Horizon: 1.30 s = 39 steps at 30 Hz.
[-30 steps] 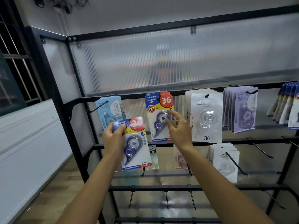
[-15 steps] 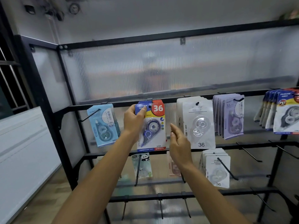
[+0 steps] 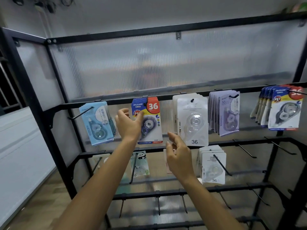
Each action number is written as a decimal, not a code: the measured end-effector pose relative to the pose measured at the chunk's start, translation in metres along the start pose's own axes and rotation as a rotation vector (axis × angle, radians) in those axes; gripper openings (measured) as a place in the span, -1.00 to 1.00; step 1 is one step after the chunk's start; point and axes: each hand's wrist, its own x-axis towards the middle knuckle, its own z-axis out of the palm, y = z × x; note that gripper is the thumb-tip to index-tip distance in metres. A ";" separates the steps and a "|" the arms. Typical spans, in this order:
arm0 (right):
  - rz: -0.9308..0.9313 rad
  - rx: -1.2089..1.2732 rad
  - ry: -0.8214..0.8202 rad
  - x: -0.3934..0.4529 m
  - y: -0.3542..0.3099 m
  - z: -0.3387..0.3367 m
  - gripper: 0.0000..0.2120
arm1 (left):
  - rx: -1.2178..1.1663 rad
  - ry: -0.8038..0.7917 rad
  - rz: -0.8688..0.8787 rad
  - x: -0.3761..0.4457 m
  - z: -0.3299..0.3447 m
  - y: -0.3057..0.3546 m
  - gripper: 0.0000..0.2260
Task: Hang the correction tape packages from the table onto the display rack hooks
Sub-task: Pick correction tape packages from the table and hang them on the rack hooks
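**Two hands up at the rack, neither one holding a package**

Both of your hands are raised in front of the display rack (image 3: 54,107). Your left hand (image 3: 127,123) sits just in front of the red, blue and yellow correction tape packages (image 3: 150,120), which hang on a hook from the top rail, second stack from the left. Its fingers are loosely curled and its thumb lies at the left edge of the front card, near the yellow band; whether it actually touches the card cannot be told. It grips nothing. Your right hand (image 3: 178,156) floats lower and to the right, fingers relaxed and slightly spread, palm turned left, also carrying nothing. It is between the red stack and the clear white packages (image 3: 192,120), touching neither.

Along that same top rail, from left to right, you have light blue packages (image 3: 97,123) on a long hook that juts towards you, then the red stack, then the clear white ones marked 36, then lavender packages (image 3: 227,113), and at the far right another dark blue and red stack (image 3: 284,110) (its front card tilts slightly).

On the rail below hang a panda-print package (image 3: 140,163), a pale card further left that is too blurred to read, and a second white stack (image 3: 213,166) at the right. A pinkish card shows behind your right hand. Several bare hooks stick out on the right side and along the lowest rail. Ribbed translucent panelling (image 3: 166,63) backs the rack.
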 end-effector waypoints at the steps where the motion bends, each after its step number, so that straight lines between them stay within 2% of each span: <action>1: 0.005 0.002 -0.009 -0.006 0.002 -0.002 -0.66 | 0.012 0.025 0.010 -0.009 -0.003 -0.003 -0.52; 4: 0.035 0.018 -0.076 -0.025 0.011 -0.006 -0.67 | 0.072 0.048 0.033 -0.048 -0.011 -0.018 -0.55; 11: 0.129 -0.009 -0.324 -0.090 0.041 0.009 -0.70 | 0.316 -0.116 0.107 -0.164 -0.044 -0.065 -0.72; 18: 0.174 -0.009 -0.576 -0.173 0.021 0.047 -0.70 | 0.577 -0.178 0.039 -0.233 -0.133 -0.101 -0.76; 23: 0.065 -0.048 -0.715 -0.242 -0.024 0.088 -0.71 | 0.664 -0.161 -0.062 -0.275 -0.232 -0.114 -0.73; 26: -0.022 -0.009 -0.783 -0.298 -0.066 0.115 -0.71 | 0.691 -0.112 -0.105 -0.306 -0.310 -0.117 -0.73; 30: -0.067 -0.005 -0.966 -0.379 -0.128 0.154 -0.63 | 0.837 -0.055 -0.214 -0.347 -0.425 -0.123 -0.71; 34: -0.168 0.012 -1.090 -0.464 -0.185 0.192 -0.61 | 0.958 0.036 -0.287 -0.395 -0.531 -0.123 -0.72; 39: -0.296 0.005 -1.273 -0.573 -0.251 0.236 -0.63 | 1.034 0.185 -0.465 -0.467 -0.645 -0.123 -0.70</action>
